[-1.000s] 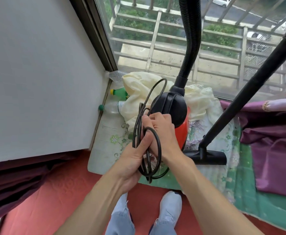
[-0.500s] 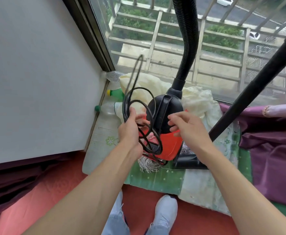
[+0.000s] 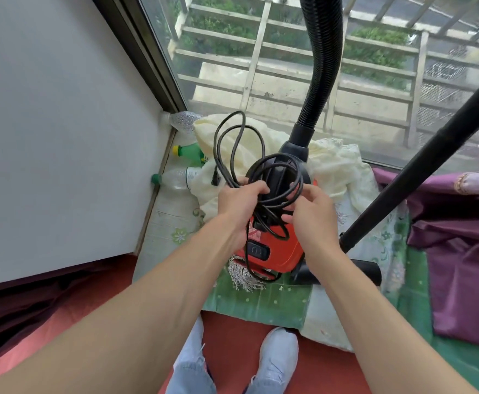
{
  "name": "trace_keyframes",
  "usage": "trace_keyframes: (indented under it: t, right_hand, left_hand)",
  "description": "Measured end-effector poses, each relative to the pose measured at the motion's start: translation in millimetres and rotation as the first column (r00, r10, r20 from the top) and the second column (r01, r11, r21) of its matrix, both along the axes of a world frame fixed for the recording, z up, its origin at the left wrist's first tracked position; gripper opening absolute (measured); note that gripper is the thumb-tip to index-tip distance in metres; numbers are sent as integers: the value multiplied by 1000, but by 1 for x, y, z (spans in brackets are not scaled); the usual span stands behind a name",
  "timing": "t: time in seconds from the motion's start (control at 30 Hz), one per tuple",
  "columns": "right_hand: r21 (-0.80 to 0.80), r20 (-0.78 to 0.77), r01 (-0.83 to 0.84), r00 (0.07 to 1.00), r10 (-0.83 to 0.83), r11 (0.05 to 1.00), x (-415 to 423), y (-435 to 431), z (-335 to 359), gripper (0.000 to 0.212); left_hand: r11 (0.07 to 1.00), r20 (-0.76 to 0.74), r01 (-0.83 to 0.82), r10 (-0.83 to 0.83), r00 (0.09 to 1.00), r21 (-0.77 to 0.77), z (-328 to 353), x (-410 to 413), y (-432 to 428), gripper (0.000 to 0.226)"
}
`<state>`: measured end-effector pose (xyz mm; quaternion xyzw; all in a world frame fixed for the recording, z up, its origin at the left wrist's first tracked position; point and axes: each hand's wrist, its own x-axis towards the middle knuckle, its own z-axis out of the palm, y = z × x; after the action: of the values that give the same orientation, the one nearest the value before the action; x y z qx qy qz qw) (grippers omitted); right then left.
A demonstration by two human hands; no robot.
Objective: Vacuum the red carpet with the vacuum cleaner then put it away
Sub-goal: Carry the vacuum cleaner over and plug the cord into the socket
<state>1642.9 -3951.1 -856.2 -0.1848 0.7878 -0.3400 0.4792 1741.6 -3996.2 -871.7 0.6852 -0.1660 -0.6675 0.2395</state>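
Note:
The red and black vacuum cleaner (image 3: 278, 251) stands on patterned cloths by the window, its ribbed black hose (image 3: 322, 61) rising out of the top of the view. Its black wand (image 3: 420, 177) slants to the floor nozzle (image 3: 354, 273) on the right. My left hand (image 3: 239, 203) grips a bundle of looped black power cord (image 3: 241, 143) above the vacuum's body. My right hand (image 3: 309, 211) pinches one loop of the same cord beside it. The red carpet (image 3: 241, 334) lies under my feet at the bottom.
A white wall (image 3: 62, 132) closes the left side. Plastic bottles (image 3: 188, 150) lie in the corner by a cream cloth (image 3: 332, 166). Purple fabric (image 3: 460, 251) is heaped on the right, over a green cloth (image 3: 261, 302). Window glass with railings outside is straight ahead.
My right hand has come back onto the cord after being off it half a second ago. The coil's loops have shifted and now lie over the vacuum's black top.

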Motion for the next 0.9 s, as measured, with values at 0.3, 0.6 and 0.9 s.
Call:
trace_keyframes:
  t: [0.3, 0.6, 0.9]
  right_hand:
    - [140, -42, 183, 983, -179, 973, -17, 2, -10, 31]
    - [-308, -544, 368, 689, -480, 877, -110, 6, 29, 46]
    - [-94, -239, 184, 950, -202, 978, -144, -3, 20, 48]
  left_hand:
    - [986, 258, 167, -160, 953, -6, -22, -33, 14, 51]
    - [996, 183, 0, -17, 983, 94, -24, -33, 15, 48]
    - [991, 92, 26, -39, 995, 132, -5, -34, 30, 30]
